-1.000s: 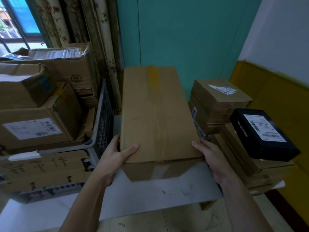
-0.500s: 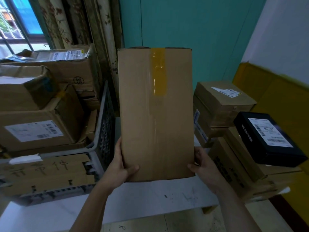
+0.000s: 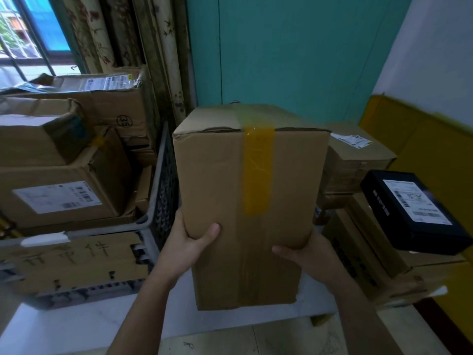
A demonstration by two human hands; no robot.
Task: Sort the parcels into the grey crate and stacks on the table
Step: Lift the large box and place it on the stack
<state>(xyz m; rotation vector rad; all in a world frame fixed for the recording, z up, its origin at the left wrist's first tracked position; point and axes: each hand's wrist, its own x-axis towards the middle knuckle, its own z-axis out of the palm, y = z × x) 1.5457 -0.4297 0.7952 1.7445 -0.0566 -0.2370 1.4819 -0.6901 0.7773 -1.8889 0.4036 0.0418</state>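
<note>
A tall brown cardboard parcel (image 3: 245, 201) with a strip of yellow tape stands upright on its end on the white table (image 3: 84, 326), between the crate and the stack. My left hand (image 3: 189, 247) grips its left edge with the thumb across the front. My right hand (image 3: 304, 257) holds its right edge low down. The grey crate (image 3: 161, 190) sits to the left, filled with several cardboard parcels (image 3: 58, 190). A stack of parcels (image 3: 358, 160) stands to the right, with a black box (image 3: 412, 211) lying on its near part.
A cardboard sign with handwriting (image 3: 69, 262) covers the crate's front. Curtains (image 3: 143, 47) and a window hang behind the crate. A teal wall is behind the table and a yellow panel (image 3: 432, 155) lies to the right. The table's front edge is near me.
The parcel was lying flat on the table, then was tipped up; now it stands on its end. Both hands shifted along its sides as it turned.
</note>
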